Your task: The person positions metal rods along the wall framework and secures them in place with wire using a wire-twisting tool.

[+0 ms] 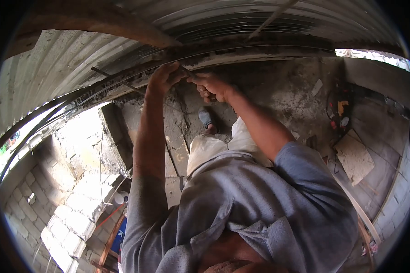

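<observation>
Two hands are raised at the upper centre of the frame, beside a dark beam (282,43). Between them, a slim dark piece (186,71) is pinched in the fingers of the right hand (212,86). The left hand (163,78) is curled near its upper end; whether anything is gripped there cannot be told. Corrugated sheeting (68,82) is seen upper left.

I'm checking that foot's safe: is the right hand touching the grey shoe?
Apart. The head view shows a dark strip of floor between the right hand's curled fingers and the grey shoe.
</observation>
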A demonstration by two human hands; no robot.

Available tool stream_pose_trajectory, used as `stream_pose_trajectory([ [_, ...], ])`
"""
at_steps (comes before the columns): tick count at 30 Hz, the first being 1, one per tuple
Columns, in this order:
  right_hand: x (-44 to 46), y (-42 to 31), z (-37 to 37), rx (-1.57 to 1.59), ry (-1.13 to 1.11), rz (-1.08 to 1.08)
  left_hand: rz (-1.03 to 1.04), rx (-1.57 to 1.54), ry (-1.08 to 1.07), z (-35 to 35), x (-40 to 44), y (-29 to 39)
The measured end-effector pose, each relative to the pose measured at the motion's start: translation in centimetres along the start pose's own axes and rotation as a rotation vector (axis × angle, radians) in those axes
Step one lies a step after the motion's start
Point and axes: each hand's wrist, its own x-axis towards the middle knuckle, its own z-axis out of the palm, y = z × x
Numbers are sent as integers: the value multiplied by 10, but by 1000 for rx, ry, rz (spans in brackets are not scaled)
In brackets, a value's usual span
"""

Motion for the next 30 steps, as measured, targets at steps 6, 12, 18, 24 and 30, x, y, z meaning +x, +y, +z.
stream_pose_trajectory([
  [6,10,3,-7,116,-42,53,-39,-299,-165,-1,11,-29],
  [12,20,11,-15,192,-64,71,91,-419,-102,16,17,-33],
  [18,25,16,-22,307,-206,100,173,-282,-12,29,12,-25],
  [24,19,15,-15,293,-172,92,229,-152,-40,18,19,-28],
  [30,34,41,-13,-487,428,-264,318,52,279,42,19,-29],
])
